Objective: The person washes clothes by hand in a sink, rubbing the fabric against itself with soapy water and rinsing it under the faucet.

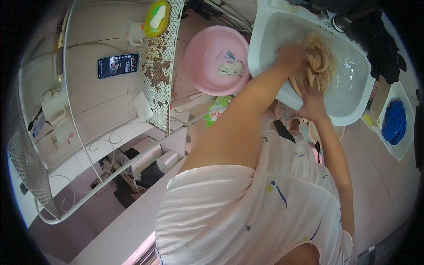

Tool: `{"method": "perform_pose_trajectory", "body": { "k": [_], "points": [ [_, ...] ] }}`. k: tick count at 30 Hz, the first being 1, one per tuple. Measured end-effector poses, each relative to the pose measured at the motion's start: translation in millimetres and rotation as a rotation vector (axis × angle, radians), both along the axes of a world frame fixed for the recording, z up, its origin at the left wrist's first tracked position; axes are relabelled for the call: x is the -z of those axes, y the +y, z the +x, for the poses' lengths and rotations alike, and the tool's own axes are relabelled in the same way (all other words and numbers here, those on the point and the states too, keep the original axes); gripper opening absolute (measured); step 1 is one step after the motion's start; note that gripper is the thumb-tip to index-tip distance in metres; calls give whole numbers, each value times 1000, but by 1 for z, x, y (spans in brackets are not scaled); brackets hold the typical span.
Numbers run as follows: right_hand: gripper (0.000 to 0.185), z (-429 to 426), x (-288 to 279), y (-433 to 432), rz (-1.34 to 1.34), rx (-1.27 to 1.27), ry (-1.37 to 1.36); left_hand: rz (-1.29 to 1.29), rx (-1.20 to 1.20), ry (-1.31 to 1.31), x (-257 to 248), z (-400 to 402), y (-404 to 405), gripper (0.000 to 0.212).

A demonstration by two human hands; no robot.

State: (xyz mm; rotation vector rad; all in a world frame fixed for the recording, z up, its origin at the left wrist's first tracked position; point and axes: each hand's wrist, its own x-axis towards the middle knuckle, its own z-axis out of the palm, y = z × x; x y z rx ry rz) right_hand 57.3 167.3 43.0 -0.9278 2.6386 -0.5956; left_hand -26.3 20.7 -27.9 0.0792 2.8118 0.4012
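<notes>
A wet tan cloth (318, 61) lies bunched in a white washbasin (260, 49) that holds water. My left hand (291, 59) is down in the basin against the cloth's left side, its fingers closed on the fabric and partly hidden. Nearer to me, my right hand (310, 102) grips the cloth's lower end, beside the basin's front rim. Left of the basin is a pink plastic tub (202, 59) with a small pale wrung cloth (231, 68) inside.
A rusty perforated metal shelf (157, 63) at the left carries a yellow soap dish (157, 18) and a phone (118, 66) with its screen lit. Black gloves (381, 46) hang over the basin's right edge. Farther right, a white corner shelf (399, 152) holds a blue scrubber (394, 122).
</notes>
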Motion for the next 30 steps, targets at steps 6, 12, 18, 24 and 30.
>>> {"method": "perform_pose_trajectory", "body": {
  "k": [6, 12, 18, 24, 30],
  "points": [
    [85, -4, -5, -1, 66, -7, -40, 280, -8, -179, -31, -29, -16, 42],
    [84, -6, -3, -4, -26, -29, 133, 19, 141, -264, -71, 20, -18, 45],
    [86, -4, -1, -2, 106, -2, -195, -17, 110, 122, -33, 37, -8, 37],
    [86, 1, 10, 0, 81, 4, -124, -327, 167, 179, 36, -6, 3, 31],
    [82, -5, -6, -2, 68, -9, -37, 219, -23, -167, -30, -37, -18, 32]
  ]
}}
